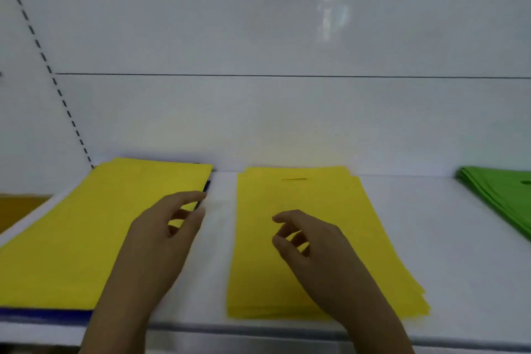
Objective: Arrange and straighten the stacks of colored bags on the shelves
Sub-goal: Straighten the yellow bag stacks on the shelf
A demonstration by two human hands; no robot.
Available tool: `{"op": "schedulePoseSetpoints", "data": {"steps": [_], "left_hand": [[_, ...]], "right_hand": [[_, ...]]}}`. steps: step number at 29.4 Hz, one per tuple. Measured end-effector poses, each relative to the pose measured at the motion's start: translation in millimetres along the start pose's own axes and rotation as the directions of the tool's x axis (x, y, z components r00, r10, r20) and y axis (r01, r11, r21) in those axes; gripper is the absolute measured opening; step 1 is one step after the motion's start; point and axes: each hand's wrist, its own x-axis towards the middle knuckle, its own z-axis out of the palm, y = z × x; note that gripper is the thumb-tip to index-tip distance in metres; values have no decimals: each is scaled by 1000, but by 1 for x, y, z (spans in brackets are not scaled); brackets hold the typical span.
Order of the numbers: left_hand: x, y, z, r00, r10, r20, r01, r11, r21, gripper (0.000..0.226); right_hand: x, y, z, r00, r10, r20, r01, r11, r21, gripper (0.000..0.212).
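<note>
While hovering over 2 yellow bag stacks (pixel 301 238) on white shelf (pixel 445 238): left hand (pixel 161 236) loosely spread, right hand (pixel 313 247) loosely curled, holding nothing.

Head view, close, looking forward and down onto shelf (pixel 431 238)

two bare forearms enter from six o'clock, no sleeves, watch or rings showing; the left hand (pixel 161 236) and right hand (pixel 313 247) have slim fingers with short nails, edges softly blurred
</note>
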Motion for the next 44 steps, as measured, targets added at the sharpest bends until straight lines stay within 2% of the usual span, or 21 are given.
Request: {"op": "schedulePoseSetpoints", "data": {"steps": [7, 12, 15, 18, 20, 24, 28, 30, 33, 38, 41, 44], "left_hand": [[11, -50, -88, 990, -97, -106, 104, 993, 61, 19], [31, -96, -138, 980, -194, -54, 199, 970, 140, 20], [43, -123, -157, 968, -250, -23, 248, 935, 256, 36], [53, -142, -171, 943, -333, 6, 310, 883, 353, 52], [60, -156, -178, 919, -386, 79, 313, 837, 449, 57], [67, -178, -175, 857, -438, 272, 201, 769, 607, 59], [67, -192, -168, 836, -372, 404, -26, 708, 706, 62], [66, -190, -166, 840, -334, 427, -85, 696, 713, 63], [61, -179, -166, 834, -278, 477, -115, 757, 643, 62], [57, -172, -174, 821, -276, 499, -18, 862, 507, 67], [61, -180, -180, 841, -302, 448, 82, 890, 448, 89], [67, -185, -176, 857, -314, 407, 55, 843, 535, 68]], "right_hand": [[27, -62, 78, 979, -54, 196, 58, 998, -18, 34], [49, -88, 128, 967, 19, 254, 18, 989, -144, 54], [61, -100, 146, 970, 99, 221, -57, 980, -189, 61], [66, -103, 157, 971, 187, 149, -142, 953, -268, 53], [68, -102, 163, 966, 245, 85, -205, 922, -329, 54], [69, -99, 167, 934, 354, 38, -329, 899, -288, 51], [68, -101, 173, 942, 337, -8, -330, 918, -220, 44], [68, -103, 175, 940, 338, -40, -338, 919, -204, 41], [70, -105, 178, 940, 329, -96, -341, 921, -186, 38], [67, -110, 171, 921, 346, -181, -376, 911, -172, 34], [62, -111, 167, 914, 353, -202, -384, 913, -141, 34], [59, -108, 168, 910, 353, -216, -386, 913, -134, 33]]}}
